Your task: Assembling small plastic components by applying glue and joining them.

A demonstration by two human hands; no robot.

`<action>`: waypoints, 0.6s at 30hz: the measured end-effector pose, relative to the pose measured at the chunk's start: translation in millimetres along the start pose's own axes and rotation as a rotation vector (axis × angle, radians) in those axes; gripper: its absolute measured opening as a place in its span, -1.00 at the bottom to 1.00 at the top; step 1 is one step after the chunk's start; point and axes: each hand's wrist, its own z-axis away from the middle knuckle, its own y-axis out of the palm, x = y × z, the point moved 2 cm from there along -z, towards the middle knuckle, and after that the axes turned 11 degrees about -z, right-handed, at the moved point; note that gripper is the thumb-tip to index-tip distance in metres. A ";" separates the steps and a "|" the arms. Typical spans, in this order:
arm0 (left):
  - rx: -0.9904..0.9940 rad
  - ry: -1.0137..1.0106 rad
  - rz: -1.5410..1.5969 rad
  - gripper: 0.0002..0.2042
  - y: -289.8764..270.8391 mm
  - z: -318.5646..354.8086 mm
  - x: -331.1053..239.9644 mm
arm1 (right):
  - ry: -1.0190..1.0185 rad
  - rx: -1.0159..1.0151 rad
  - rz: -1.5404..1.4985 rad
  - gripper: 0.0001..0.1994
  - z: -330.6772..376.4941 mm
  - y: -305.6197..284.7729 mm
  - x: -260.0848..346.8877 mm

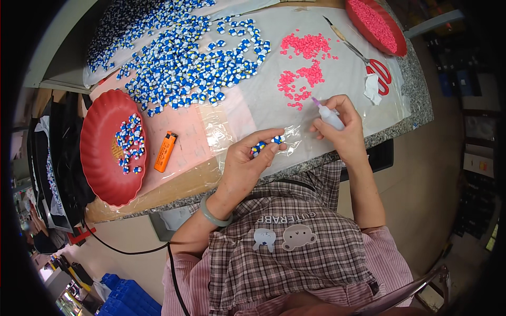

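My left hand (243,160) is closed, thumb against fingers, around a few small blue-and-white figures (258,148) with yellow spots. My right hand (349,131) grips a small translucent squeeze bottle (331,118) whose thin purple tip points up and left. That tip is close to the loose pink pieces (308,46), which lie in two patches on the plastic-covered table (253,113). Beyond my left hand spreads a large pile of similar blue-and-white figures (184,68).
At the left stands a red scalloped dish (100,174) with several figures in it. An orange lighter (166,151) lies beside it. Far right are a red bowl (399,48) of pink pieces, red-handled scissors (387,87), a pointed tool (336,31) and crumpled white paper (372,88).
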 end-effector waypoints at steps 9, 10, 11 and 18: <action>0.021 0.000 0.014 -0.71 -1.5 0.8 1.1 | -0.459 -0.047 0.929 -0.82 -15.9 27.4 2.5; 0.027 -0.003 0.015 -0.72 -1.4 0.7 0.9 | -0.470 -0.057 0.947 -0.82 -16.2 30.1 2.8; 0.026 -0.003 0.017 -0.72 -1.7 0.6 0.9 | -0.482 -0.067 0.964 -0.81 -16.5 31.8 3.4; 0.030 0.009 0.003 -0.72 -2.6 0.0 2.6 | -0.442 0.003 0.988 -0.81 -23.9 34.7 7.1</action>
